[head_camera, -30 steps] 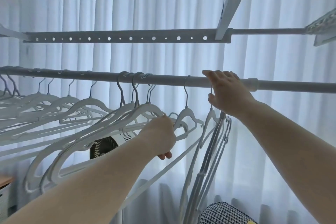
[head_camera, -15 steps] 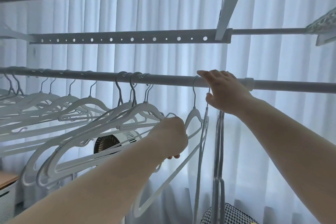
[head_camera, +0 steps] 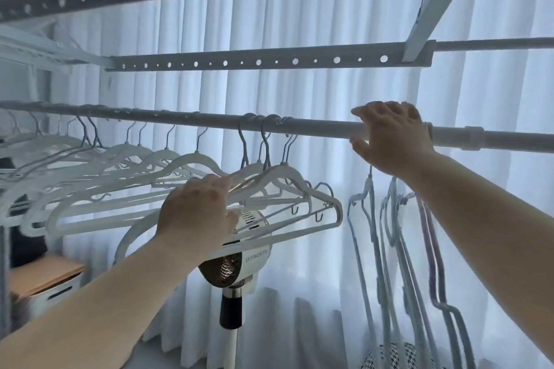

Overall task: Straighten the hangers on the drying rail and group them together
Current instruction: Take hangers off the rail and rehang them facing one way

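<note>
White plastic under the fingers (head_camera: 214, 184) of the left hand (head_camera: 195, 213): curled over the shoulders of the white hangers (head_camera: 278, 177), thumb below, clamped on them. Long axes roughly along the rail (head_camera: 299, 126), skewed out of line, hooks bunched on it left of centre. Right hand (head_camera: 392, 138) further right, fingers draped over the rail's top, thumb beneath, gripping it. Just below that hand, edge-on hangers (head_camera: 370, 219), turned crosswise to the rail, hooks hidden. Behind the bunch, a fan (head_camera: 239, 260) on a pole. Overhead, 2 perforated bars (head_camera: 269, 61); beyond, pale pleated curtain (head_camera: 314, 24).
</note>
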`<state>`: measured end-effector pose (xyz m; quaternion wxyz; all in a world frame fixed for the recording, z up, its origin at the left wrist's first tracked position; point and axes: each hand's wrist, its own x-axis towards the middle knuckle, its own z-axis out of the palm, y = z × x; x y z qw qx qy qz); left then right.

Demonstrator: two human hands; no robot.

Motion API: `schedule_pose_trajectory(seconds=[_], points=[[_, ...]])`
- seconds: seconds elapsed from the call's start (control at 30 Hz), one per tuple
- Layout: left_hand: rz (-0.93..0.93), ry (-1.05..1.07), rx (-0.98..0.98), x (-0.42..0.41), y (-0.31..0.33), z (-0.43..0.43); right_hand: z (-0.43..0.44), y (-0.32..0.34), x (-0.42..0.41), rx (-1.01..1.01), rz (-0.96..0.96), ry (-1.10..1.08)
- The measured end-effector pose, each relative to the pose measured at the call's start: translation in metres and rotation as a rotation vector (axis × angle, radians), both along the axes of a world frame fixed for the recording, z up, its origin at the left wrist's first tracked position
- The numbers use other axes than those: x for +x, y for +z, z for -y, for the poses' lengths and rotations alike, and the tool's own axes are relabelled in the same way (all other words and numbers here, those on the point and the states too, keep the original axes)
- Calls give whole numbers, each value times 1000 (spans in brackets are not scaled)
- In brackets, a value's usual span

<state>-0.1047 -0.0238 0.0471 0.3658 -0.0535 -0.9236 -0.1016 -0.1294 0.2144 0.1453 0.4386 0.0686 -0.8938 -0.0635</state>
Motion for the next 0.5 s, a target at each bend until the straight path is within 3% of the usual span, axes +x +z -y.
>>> schedule_pose_trajectory(seconds=[0.23,0.5], points=[[-55,117,-150,-8,-12,20,5,2,-13,32,-12,-78],[-118,61,-88,-10,-11,29,1,0,-12,66,-55,-26]])
